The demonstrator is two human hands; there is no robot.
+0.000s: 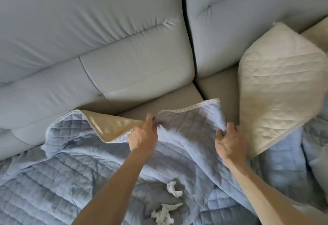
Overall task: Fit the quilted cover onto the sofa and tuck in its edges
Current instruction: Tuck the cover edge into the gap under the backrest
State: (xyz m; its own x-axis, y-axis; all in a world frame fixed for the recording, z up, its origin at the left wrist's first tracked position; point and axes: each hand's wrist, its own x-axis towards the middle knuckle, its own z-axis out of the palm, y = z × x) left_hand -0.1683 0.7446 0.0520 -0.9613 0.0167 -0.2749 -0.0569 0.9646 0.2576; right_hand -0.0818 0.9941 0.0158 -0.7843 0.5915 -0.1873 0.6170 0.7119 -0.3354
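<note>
**Item:** pale blue quilted cover (74, 168), diamond-stitched cloth with a glossy beige underside and a narrow white patterned trim (191, 106) along its edge.
**Location:** lies rumpled over the front of the seat of the pale grey upholstered sofa (106, 38), short of the back cushions.
**Condition:** the far edge is raised. Left of the hands it folds back, showing the beige underside. At the right, a large beige quilted flap (276, 86) stands turned up against the back cushion.
**Handling:** the left hand (143, 136), with a thin ring (149, 117) on one finger, has its fingers curled to pinch the trimmed edge. The right hand (229, 141) has its fingers closed round a bunch of the blue cloth, just beside the flap.
**Edges and room:** a strip of bare taupe seat (218, 86) shows between the lifted edge and the back cushions. A dark gap divides the two back cushions.
**Loose matter:** crumpled white paper scraps (173, 189) lie on the cover between the forearms.
</note>
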